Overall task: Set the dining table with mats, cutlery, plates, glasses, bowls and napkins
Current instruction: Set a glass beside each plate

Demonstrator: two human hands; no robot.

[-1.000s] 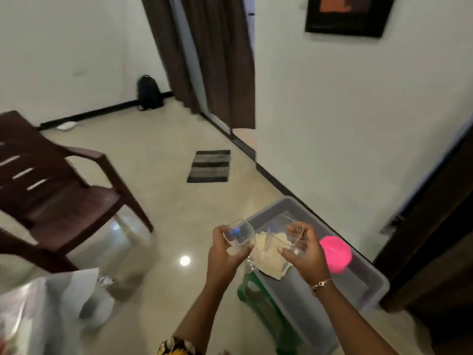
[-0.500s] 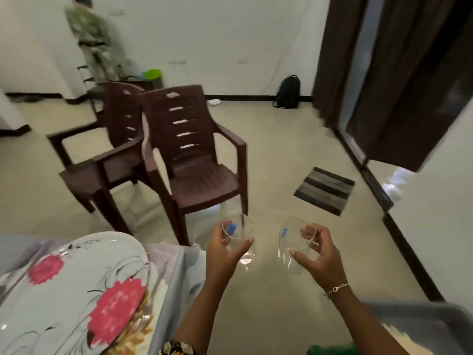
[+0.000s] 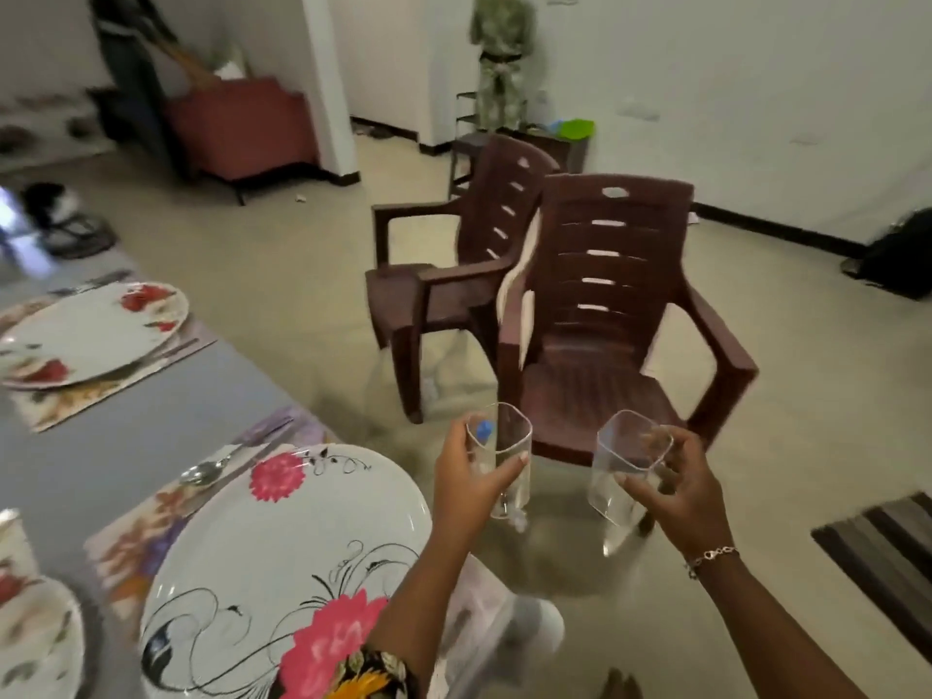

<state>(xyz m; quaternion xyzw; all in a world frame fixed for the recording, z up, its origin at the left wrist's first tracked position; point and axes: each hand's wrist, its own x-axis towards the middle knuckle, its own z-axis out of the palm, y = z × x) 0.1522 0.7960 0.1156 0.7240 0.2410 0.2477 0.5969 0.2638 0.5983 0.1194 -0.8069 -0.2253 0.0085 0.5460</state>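
Observation:
My left hand (image 3: 466, 476) grips a clear glass with a blue sticker (image 3: 507, 446), held upright just past the table's right edge. My right hand (image 3: 673, 489) grips a second clear glass (image 3: 618, 476), tilted, over the floor. On the grey table (image 3: 126, 446) lies a floral mat (image 3: 146, 532) carrying a large white plate with pink flowers (image 3: 282, 562), and a spoon (image 3: 207, 471) rests on the mat beside it. Farther back, another flowered plate (image 3: 96, 330) sits on its own mat (image 3: 80, 401) with cutlery next to it.
Two brown plastic chairs (image 3: 595, 315) stand on the floor just beyond my hands. A striped floor mat (image 3: 882, 537) lies at the right. A third plate's rim (image 3: 35, 643) shows at the bottom left. A dark bag (image 3: 903, 254) sits by the far wall.
My view has swung left from the grey bin on the floor to the set table. Both hands still carry the glasses, now close to the near plate.

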